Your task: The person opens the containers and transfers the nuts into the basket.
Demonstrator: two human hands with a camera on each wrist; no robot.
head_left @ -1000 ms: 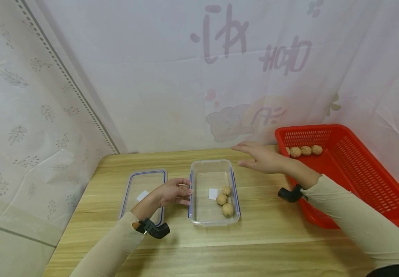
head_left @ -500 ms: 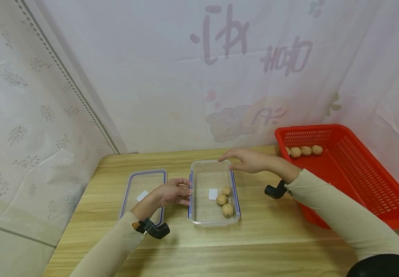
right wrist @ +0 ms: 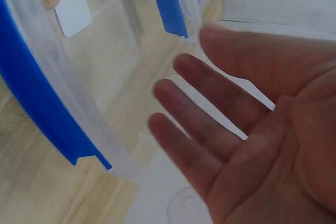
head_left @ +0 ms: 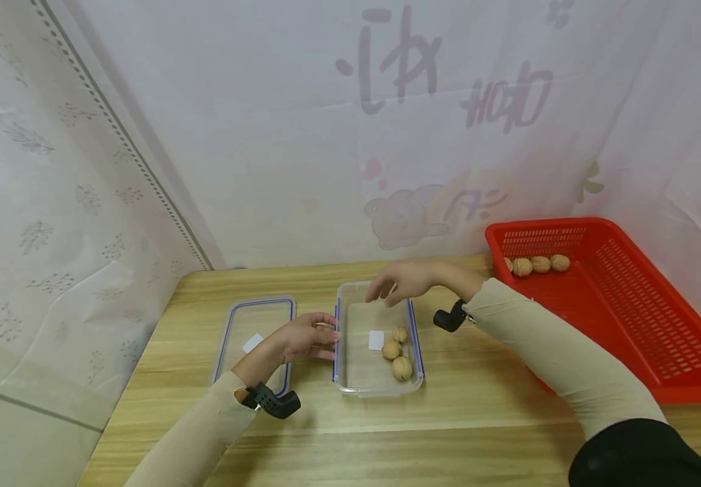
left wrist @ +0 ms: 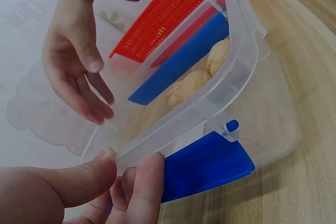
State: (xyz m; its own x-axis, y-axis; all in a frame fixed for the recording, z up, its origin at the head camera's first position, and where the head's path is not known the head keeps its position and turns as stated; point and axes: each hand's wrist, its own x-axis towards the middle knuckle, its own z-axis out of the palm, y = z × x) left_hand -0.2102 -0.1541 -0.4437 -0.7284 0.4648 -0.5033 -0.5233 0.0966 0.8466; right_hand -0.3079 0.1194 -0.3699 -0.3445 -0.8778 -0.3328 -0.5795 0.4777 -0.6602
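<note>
A clear plastic food container point(head_left: 356, 368) with blue side latches stands uncovered on the table. Three walnuts point(head_left: 402, 368) lie along its right side, beside a white label. My left hand point(head_left: 304, 338) holds the container's left rim; in the left wrist view its thumb point(left wrist: 97, 174) lies at the rim and the fingers are outside by the blue latch point(left wrist: 205, 166). Over the container's far end is my right hand point(head_left: 405, 279). Its fingers are loosely bent and spread, with nothing between them, as the right wrist view shows.
To the left lies the clear lid point(head_left: 265, 318) with a blue seal, partly behind my left forearm. A red plastic basket point(head_left: 582, 304) stands at the right, several walnuts point(head_left: 540, 264) lined up at its far left. A printed curtain point(head_left: 289, 169) hangs behind the table.
My right hand has moved left from beside the container to over its far end, its fingers tipping downward. The left hand has stayed at the rim, and the walnuts lie as before.
</note>
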